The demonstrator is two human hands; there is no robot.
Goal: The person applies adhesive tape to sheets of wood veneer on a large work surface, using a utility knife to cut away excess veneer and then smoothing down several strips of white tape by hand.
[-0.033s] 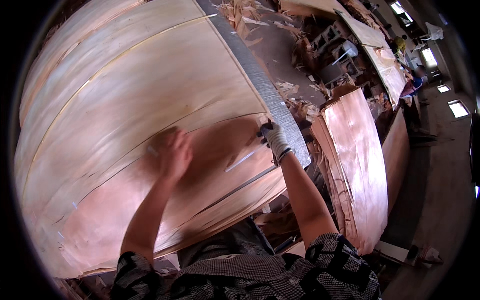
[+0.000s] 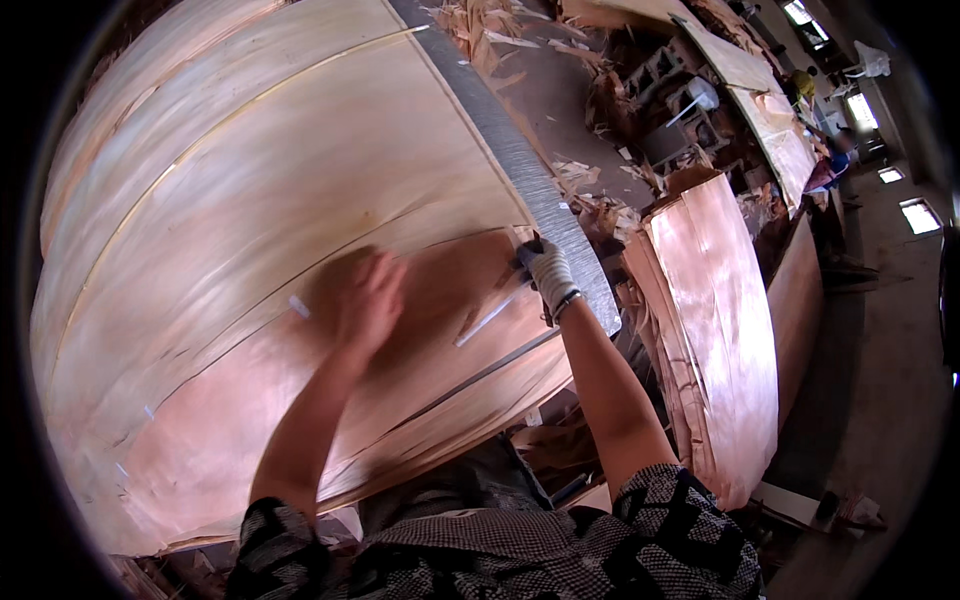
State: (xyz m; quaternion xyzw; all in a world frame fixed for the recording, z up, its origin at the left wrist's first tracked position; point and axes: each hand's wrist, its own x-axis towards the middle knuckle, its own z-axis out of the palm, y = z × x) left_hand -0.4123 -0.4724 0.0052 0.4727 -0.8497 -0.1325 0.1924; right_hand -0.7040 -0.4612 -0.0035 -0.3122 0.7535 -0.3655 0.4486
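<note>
Large thin wood veneer sheets [image 2: 330, 170] lie in a broad stack, with a pinkish piece [image 2: 250, 400] along the near side. My left hand [image 2: 378, 300], bare and slightly blurred, is over this piece near its seam with the paler sheet, fingers stretched out. A small white tape strip [image 2: 299, 306] sits on the seam beside it. At the right edge my right hand [image 2: 548, 272], in a grey-white glove with dark fingertips, has its fingers curled at the sheet's corner. What they grip is hidden. A longer whitish strip [image 2: 490, 320] lies between the hands.
A grey metal-like edge [image 2: 545, 180] borders the stack on the right. Beyond it stands a bundle of pinkish veneer [image 2: 715, 330]. Veneer scraps [image 2: 590, 180] litter the floor. A yellowish strip [image 2: 180, 160] runs across the sheets. People are far off at the upper right.
My left hand has moved to the right and slightly away from me, uncovering the small tape strip on the seam. My right hand stays at the sheet's corner.
</note>
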